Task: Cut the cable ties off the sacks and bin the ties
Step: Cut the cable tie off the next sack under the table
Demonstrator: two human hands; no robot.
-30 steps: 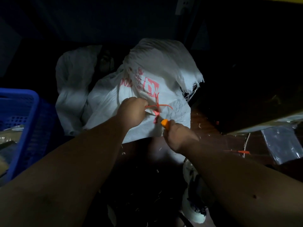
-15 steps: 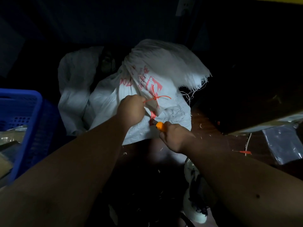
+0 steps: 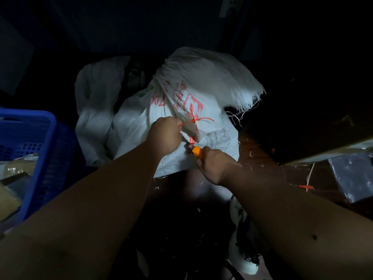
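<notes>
The left hand (image 3: 164, 136) pinches one tail of the thin orange plastic cable tie (image 3: 195, 122) cinched around the white woven sack (image 3: 203, 102) with red print. Just below the tie, the right hand (image 3: 214, 165) grips an orange-handled cutter (image 3: 197, 151) against the sack.

surface: dark reddish-brown floor (image 3: 260, 158) | on it: white woven sack (image 3: 214, 142), second white sack (image 3: 94, 110) behind-left | blue plastic crate (image 3: 46, 138) at left | loose orange cable tie (image 3: 305, 187) at right, near grey plastic bag (image 3: 353, 174) | pale fibre scraps scattered

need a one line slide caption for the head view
Left hand pulls a red cable tie on a white sack while right hand brings an orange-handled cutter to it.
</notes>
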